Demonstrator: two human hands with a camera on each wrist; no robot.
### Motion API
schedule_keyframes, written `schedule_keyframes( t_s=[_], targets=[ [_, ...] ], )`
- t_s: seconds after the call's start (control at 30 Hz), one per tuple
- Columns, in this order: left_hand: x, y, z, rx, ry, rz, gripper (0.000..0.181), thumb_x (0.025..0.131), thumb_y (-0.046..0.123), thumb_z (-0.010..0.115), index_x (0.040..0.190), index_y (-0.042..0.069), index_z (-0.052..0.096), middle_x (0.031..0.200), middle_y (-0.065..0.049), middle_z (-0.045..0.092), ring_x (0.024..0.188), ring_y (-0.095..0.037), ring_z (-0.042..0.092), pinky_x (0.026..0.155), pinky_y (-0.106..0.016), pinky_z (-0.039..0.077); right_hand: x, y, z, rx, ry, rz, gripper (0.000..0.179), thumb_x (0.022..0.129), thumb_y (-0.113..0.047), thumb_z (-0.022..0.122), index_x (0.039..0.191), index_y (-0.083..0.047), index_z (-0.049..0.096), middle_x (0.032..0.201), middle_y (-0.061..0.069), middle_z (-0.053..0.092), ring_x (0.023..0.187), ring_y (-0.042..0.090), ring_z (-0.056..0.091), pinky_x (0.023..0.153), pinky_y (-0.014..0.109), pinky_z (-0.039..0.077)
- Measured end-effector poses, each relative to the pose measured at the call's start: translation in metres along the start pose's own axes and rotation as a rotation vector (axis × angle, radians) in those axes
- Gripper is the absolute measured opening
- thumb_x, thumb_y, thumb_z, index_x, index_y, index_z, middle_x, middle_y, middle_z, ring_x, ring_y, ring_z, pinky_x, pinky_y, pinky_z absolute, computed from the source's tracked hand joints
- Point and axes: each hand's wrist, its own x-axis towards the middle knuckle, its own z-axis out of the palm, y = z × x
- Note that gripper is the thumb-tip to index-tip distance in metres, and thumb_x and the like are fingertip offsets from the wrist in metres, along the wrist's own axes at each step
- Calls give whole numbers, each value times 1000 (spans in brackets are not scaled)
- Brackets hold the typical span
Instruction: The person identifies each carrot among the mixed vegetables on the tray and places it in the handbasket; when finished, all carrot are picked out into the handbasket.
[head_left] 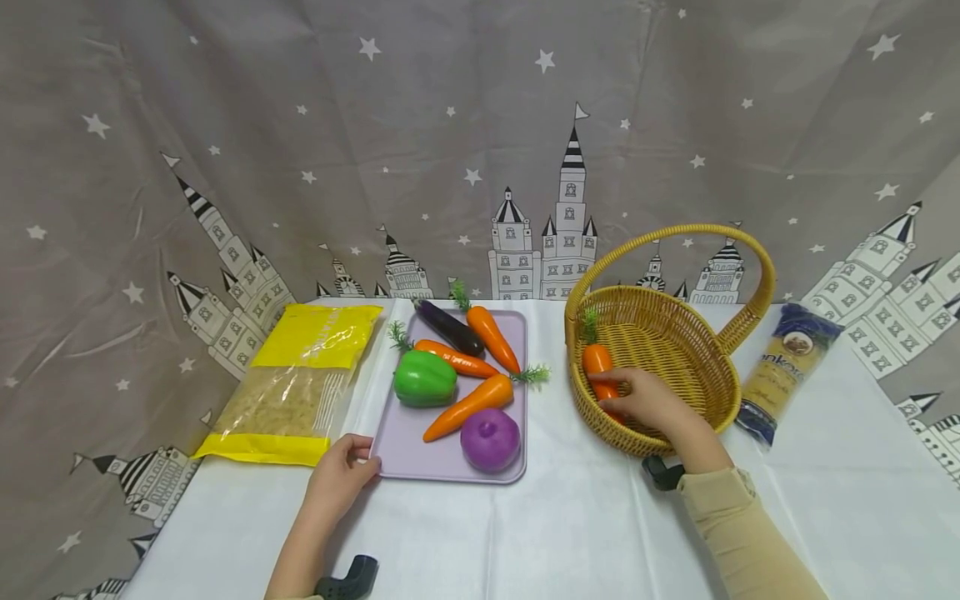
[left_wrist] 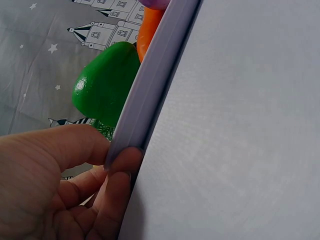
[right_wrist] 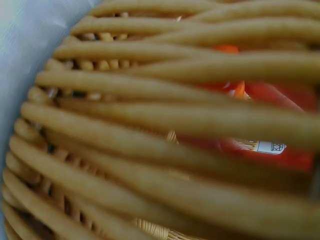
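Observation:
My left hand (head_left: 341, 475) pinches the near left corner of a lilac tray (head_left: 401, 454); in the left wrist view the thumb and fingers meet around its rim (left_wrist: 145, 90). On that tray lie a green bell pepper (head_left: 425, 378), a purple onion-like vegetable (head_left: 490, 439), a dark eggplant (head_left: 448, 327) and several orange carrots (head_left: 472, 407). Inside a wicker basket (head_left: 652, 446), my right hand (head_left: 647, 400) grips a carrot (head_left: 597, 360) with a green top against the left wall. Basket weave (right_wrist: 125, 135) fills most of the right wrist view and hides the fingers there.
A yellow bag of pasta (head_left: 292, 387) lies left of the tray. To the basket's right is a blue and tan packet (head_left: 787, 367). The basket's tall handle (head_left: 675, 229) arches over it. A grey curtain (head_left: 450, 83) stands behind the white tablecloth (head_left: 555, 533).

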Motion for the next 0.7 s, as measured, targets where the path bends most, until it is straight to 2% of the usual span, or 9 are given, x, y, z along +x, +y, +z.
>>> schedule_keyframes(
  t_s=[0.27, 0.7],
  targets=[
    [1, 0, 1, -5, -2, -1, 32, 85, 11, 65, 113, -3, 58, 94, -11, 60, 73, -19, 57, 67, -27, 50, -3, -1, 0, -5, 10, -9, 42, 87, -21, 70, 126, -6, 64, 124, 25, 58, 116, 44, 51, 95, 57, 40],
    [0, 1, -1, -5, -2, 1, 32, 85, 11, 65, 113, -3, 58, 94, -12, 60, 71, -18, 57, 65, -25, 50, -4, -3, -2, -18, 21, -2, 42, 88, -23, 69, 126, -7, 63, 124, 27, 57, 113, 44, 53, 92, 57, 42]
  ],
)
